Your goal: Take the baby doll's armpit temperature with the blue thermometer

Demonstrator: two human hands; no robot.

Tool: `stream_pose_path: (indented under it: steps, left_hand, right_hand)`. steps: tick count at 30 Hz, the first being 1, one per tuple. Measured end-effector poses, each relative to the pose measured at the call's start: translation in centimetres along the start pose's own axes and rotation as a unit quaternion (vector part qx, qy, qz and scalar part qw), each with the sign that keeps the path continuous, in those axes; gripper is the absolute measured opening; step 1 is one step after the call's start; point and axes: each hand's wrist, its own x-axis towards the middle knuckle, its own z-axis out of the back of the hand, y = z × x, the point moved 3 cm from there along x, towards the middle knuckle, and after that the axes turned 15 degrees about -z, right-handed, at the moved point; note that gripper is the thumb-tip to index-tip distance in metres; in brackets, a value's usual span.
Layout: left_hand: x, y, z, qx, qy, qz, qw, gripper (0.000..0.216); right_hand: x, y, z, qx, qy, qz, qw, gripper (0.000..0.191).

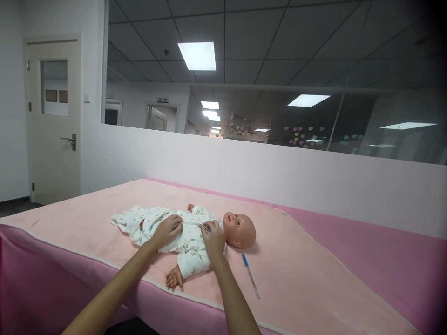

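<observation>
A plastic baby doll (239,229) with a bare head lies on its back, dressed in a white cotton romper (190,245) printed with small figures. It lies close to the near edge of the surface, left of the middle, with its head to the right and its legs to the left. One bare doll hand (173,279) reaches almost to that near edge.

Both of the person's hands are on the doll's front. The left hand (167,231) rests on the belly with its fingers curled down onto the cloth; whether it grips the cloth or only presses on it cannot be told. The right hand (213,239) sits on the chest just below the chin, fingertips drawn together and seemingly pinching the romper's front edge near the collar.

The step in hand looks like work on the garment's front opening at the neck. Anything further there would call for fine fingertip work, with the left hand keeping the cloth flat and the doll still.

A thin clear stick with a blue cap (250,275) lies just right of the head, apart from it, on the pale pink blanket (314,279). The blanket covers a darker pink sheet (384,242). Beyond the far edge stands a low white partition (279,172), with a white door (52,153) at far left.
</observation>
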Motion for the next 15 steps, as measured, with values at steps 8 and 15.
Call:
stream_pose_path:
  steps: [8,15]
  left_hand:
    - [0.15,0.02,0.49,-0.1,-0.012,0.048,0.994,0.025]
    - [0.09,0.71,0.73,-0.158,-0.003,0.074,0.985,0.027]
  right_hand:
    - [-0.06,0.04,-0.05,-0.001,-0.004,-0.002,1.0,0.021]
    - [-0.02,0.0,-0.15,0.002,-0.004,-0.002,1.0,0.021]
